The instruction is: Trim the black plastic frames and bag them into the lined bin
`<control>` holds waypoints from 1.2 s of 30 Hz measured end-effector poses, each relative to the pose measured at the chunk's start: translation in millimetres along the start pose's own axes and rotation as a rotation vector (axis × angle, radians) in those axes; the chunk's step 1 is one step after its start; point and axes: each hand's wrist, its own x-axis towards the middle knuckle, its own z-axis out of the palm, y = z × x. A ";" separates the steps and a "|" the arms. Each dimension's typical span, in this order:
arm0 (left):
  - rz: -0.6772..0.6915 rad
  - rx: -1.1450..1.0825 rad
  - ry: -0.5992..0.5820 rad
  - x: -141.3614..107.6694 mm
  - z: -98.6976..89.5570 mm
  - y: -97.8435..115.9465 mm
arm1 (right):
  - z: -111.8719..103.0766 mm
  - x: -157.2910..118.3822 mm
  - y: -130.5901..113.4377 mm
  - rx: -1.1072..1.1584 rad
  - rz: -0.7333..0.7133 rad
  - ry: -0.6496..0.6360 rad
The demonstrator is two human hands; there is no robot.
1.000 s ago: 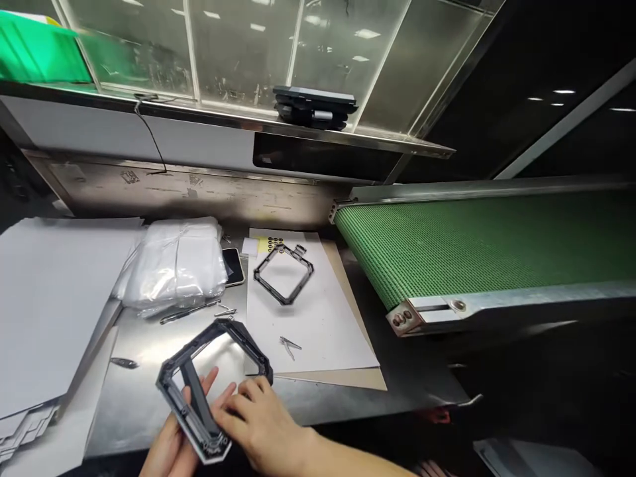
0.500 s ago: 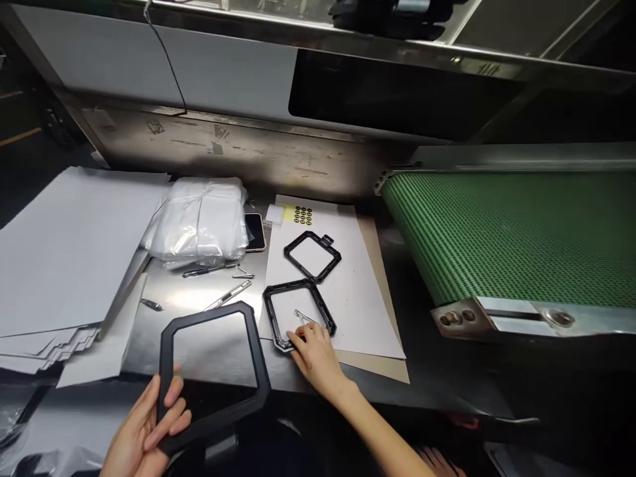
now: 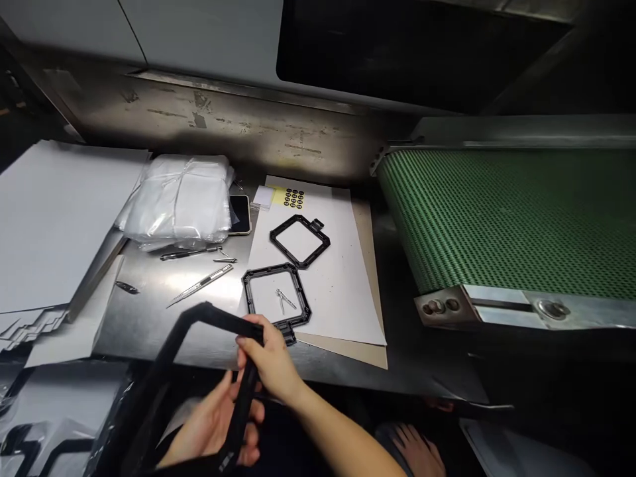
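My right hand [image 3: 273, 364] pinches a corner of a large black octagonal frame [image 3: 199, 315], tilted above the table's front edge. Below it, my left hand [image 3: 213, 417] has its fingers loosely curled around the near bar of that frame; the bar hides part of the palm. Just beyond my right hand, a smaller black frame with a hinge-like tab [image 3: 303, 298] lies on white board [image 3: 342, 291]. Inside its opening sits a small metal nipper-like tool [image 3: 285, 300]. A second small black frame [image 3: 322, 246] lies farther back, near the first one.
A utility knife [image 3: 201, 285], a pen [image 3: 183, 254] and a phone [image 3: 242, 213] lie left of the board. Behind them are bundled clear bags [image 3: 179, 199] and stacked white sheets [image 3: 74, 212]. Round black stickers [image 3: 294, 198] lie on the board. A green conveyor belt [image 3: 521, 225] stands at right.
My right hand has left the near small frame and now grips the large frame, which has been turned and tilted. My left hand has shifted right beneath it. The view has tipped downward.
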 end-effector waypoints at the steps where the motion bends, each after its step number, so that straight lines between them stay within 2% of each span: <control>1: 0.027 0.018 -0.003 -4.4 1.2 4.9 | -5.2 -0.1 -3.0 -0.035 0.002 0.043; 4: 0.154 0.039 0.007 -31.1 10.6 23.0 | -24.3 -1.4 -11.2 -0.132 0.019 0.113; 7: 0.244 0.036 0.150 -60.4 29.4 31.8 | -35.3 -2.9 -18.9 -0.195 0.044 0.117; 10: 0.236 0.034 0.314 -76.3 50.6 32.5 | -34.7 -3.5 -28.4 -0.207 0.062 0.088; 14: 0.280 0.116 0.429 -83.4 65.8 34.9 | -23.8 -3.9 -42.5 -0.114 0.061 0.070; 17: 0.326 0.196 0.426 -91.1 64.3 38.9 | -11.4 -5.7 -51.0 -0.022 0.066 0.080; 21: 0.384 0.264 0.358 -104.8 53.4 44.1 | 5.8 -8.6 -57.2 -0.031 0.029 0.110; 26: 0.397 0.289 0.292 -116.7 38.5 54.9 | 22.2 -4.4 -58.3 -0.057 0.007 0.121; 29: 0.401 0.325 0.250 -120.3 30.3 64.0 | 29.3 3.7 -55.8 0.003 0.026 0.122; 32: 0.382 0.303 0.325 -121.7 26.8 70.6 | 34.5 11.2 -52.7 0.053 0.039 0.128; 36: 0.353 0.266 0.460 -123.3 31.9 74.3 | 37.9 13.6 -53.8 0.062 0.049 0.132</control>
